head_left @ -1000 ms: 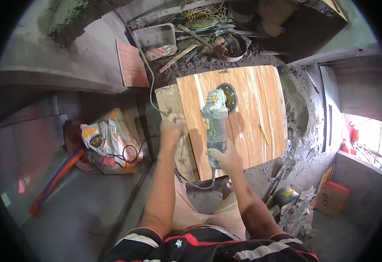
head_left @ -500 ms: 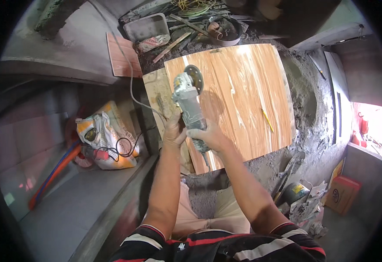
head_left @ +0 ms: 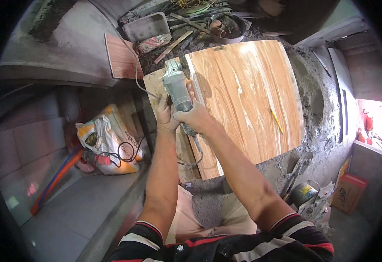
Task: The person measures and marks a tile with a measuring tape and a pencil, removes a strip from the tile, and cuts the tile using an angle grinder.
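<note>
An angle grinder (head_left: 176, 91) with a grey body and pale metal head is held between my two hands above the left part of a wood-patterned panel (head_left: 247, 100). My right hand (head_left: 196, 117) wraps round the rear of its body. Against its left side, my left hand (head_left: 166, 115) closes on it, with some fingers hidden behind the tool. The dark disc (head_left: 185, 65) stands nearly edge-on near the panel's far left edge; whether it touches the panel I cannot tell. A grey cord (head_left: 201, 153) loops from the grinder's rear end. A yellow pencil (head_left: 276, 121) lies on the panel.
Under the panel's left side shows a dusty board (head_left: 156, 83). A smaller wood-patterned piece (head_left: 120, 56) leans at the far left, near a grey tub (head_left: 146, 29) and a round basin (head_left: 228, 32). A printed sack (head_left: 110, 142) stands left; a red-brown box (head_left: 349, 192) sits right.
Both hands have moved the grinder left and slightly away from me. Its disc has turned from facing up to nearly edge-on. The view has shifted a little.
</note>
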The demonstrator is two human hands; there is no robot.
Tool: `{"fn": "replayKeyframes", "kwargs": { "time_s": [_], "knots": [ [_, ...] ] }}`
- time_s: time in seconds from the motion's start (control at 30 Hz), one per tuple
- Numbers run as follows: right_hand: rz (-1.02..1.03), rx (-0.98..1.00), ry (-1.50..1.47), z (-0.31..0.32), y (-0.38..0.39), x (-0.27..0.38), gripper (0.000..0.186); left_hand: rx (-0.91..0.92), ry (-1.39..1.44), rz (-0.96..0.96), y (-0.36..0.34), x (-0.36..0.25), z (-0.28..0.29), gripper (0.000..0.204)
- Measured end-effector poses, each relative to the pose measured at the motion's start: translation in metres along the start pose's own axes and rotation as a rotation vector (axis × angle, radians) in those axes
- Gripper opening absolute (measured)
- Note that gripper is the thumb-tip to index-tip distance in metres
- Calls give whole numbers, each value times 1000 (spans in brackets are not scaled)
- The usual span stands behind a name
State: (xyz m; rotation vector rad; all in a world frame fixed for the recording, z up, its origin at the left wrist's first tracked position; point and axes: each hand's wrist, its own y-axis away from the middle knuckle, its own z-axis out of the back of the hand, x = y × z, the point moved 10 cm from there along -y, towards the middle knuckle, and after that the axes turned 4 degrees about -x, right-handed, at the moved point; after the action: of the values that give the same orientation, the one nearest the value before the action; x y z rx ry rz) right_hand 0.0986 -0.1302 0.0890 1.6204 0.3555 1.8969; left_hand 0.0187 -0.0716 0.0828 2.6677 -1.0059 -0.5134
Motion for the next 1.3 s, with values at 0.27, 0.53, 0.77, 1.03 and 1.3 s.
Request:
{"fn": "replayKeyframes", "kwargs": {
  "time_s": [0.27,0.53,0.77,1.03,1.3],
  "knots": [
    [32,13,-15,-6,-35,-9,71,64,5,46,-34,5,29,61],
    [49,-20,132,-21,-42,7,85,-118,32,1,-45,-7,66,65],
    [75,-170,182,-16,-56,-5,61,-66,-28,57,-56,-6,66,69],
    [104,-189,291,2,-107,-10,67,-288,-447,-120,-85,-33,52,53],
    [49,-195,305,-11,-137,-12,72,-330,-1002,-56,-113,-55,72,42]
  ]
}}
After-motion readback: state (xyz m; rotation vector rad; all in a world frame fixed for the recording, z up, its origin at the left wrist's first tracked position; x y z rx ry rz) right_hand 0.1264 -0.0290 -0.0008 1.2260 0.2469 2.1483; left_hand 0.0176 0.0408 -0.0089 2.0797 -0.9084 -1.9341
